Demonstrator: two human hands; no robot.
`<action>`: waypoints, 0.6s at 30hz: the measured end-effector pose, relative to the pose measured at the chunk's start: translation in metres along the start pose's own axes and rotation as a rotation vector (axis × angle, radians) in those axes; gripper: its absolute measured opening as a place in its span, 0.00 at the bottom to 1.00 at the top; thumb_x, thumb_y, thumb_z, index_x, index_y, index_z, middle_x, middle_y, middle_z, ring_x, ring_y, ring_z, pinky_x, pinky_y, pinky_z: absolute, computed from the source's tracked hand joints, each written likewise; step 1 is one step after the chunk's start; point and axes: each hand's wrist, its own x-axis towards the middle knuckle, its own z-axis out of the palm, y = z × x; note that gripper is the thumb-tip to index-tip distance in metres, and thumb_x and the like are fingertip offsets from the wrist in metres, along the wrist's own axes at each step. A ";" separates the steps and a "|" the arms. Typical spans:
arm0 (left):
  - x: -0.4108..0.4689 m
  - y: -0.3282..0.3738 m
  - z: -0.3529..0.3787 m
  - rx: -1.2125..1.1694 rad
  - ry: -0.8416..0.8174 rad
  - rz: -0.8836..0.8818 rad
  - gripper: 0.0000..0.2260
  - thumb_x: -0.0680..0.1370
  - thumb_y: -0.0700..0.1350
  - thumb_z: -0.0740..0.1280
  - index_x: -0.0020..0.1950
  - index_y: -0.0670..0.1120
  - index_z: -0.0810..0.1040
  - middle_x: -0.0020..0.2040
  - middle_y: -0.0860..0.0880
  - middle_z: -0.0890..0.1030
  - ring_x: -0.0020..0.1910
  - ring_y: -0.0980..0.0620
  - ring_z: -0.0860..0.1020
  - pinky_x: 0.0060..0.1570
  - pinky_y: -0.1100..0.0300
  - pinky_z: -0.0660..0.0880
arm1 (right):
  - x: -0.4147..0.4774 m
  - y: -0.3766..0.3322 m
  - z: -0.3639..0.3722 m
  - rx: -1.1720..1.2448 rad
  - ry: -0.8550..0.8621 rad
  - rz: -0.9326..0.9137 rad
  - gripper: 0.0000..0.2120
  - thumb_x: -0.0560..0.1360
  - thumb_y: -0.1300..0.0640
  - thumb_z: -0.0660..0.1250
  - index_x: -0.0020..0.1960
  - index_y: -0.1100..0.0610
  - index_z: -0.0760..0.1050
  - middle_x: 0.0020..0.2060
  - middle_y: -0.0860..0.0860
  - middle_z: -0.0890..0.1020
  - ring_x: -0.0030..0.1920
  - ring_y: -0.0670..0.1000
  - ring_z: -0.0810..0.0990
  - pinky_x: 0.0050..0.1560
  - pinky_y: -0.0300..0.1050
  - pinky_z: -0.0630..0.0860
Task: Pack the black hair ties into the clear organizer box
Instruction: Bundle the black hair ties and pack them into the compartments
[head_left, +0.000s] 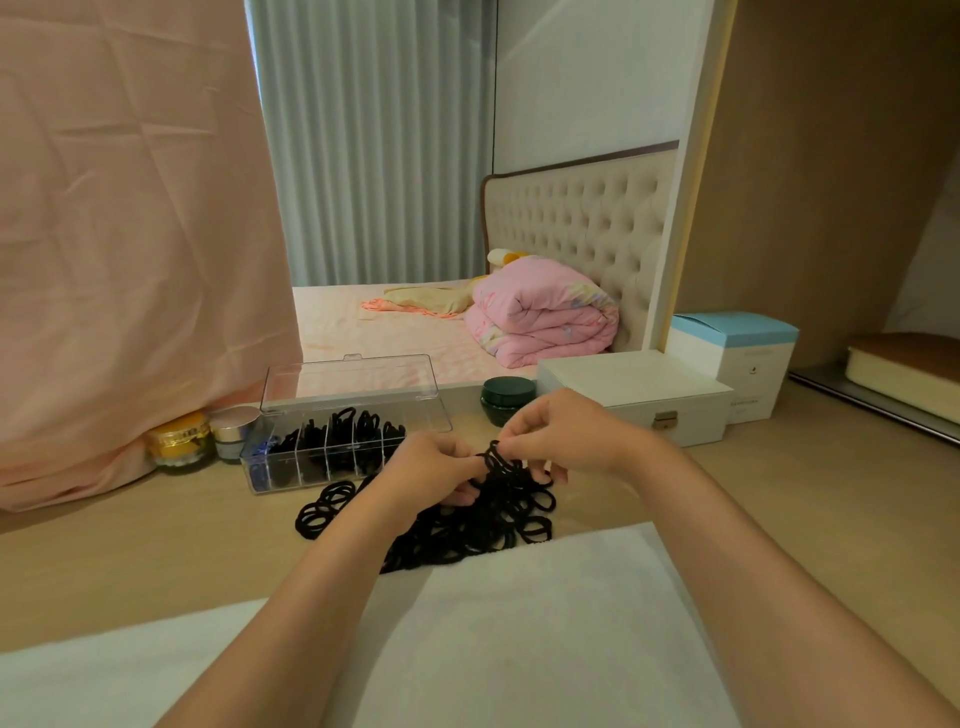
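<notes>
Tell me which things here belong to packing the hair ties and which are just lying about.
Job: pile of black hair ties, clear organizer box, left hand, right hand.
Lying about: dark green jar, gold jar, silver-lidded jar, white latched case, white-and-blue carton.

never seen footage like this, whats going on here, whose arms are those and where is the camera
There is no machine here. A person wears one wide-angle camera on the head, looking forward and down, so the two bare arms reaching in from the bottom are the wearer's own.

The left hand and right hand meet over a pile of black hair ties on a light wooden surface. Together they pinch a small bunch of ties lifted off the pile.

To the left stands a clear organizer box with its lid raised; several compartments already hold ties. Around it are a gold jar, a silver-lidded jar, a dark green jar and a white latched case. Behind, a mirror appears to reflect a bed.
</notes>
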 end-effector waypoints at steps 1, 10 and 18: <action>0.000 0.001 -0.002 -0.083 -0.048 -0.021 0.07 0.76 0.45 0.74 0.50 0.42 0.84 0.40 0.45 0.86 0.39 0.52 0.84 0.52 0.54 0.83 | 0.005 0.000 0.006 0.018 0.014 -0.005 0.06 0.77 0.56 0.72 0.48 0.59 0.85 0.30 0.49 0.84 0.29 0.45 0.78 0.32 0.42 0.76; 0.001 0.001 -0.011 -0.190 -0.126 -0.007 0.09 0.78 0.44 0.72 0.56 0.42 0.84 0.50 0.45 0.86 0.48 0.50 0.86 0.55 0.53 0.82 | 0.029 0.008 0.024 0.042 0.152 0.004 0.05 0.75 0.55 0.74 0.44 0.56 0.85 0.29 0.51 0.83 0.24 0.42 0.76 0.25 0.37 0.71; 0.009 -0.004 -0.023 0.038 0.069 0.027 0.06 0.77 0.39 0.72 0.52 0.47 0.85 0.50 0.48 0.86 0.48 0.51 0.85 0.53 0.56 0.83 | 0.042 0.038 0.021 -0.355 0.048 0.204 0.13 0.77 0.54 0.66 0.56 0.59 0.84 0.53 0.55 0.86 0.54 0.54 0.83 0.59 0.52 0.81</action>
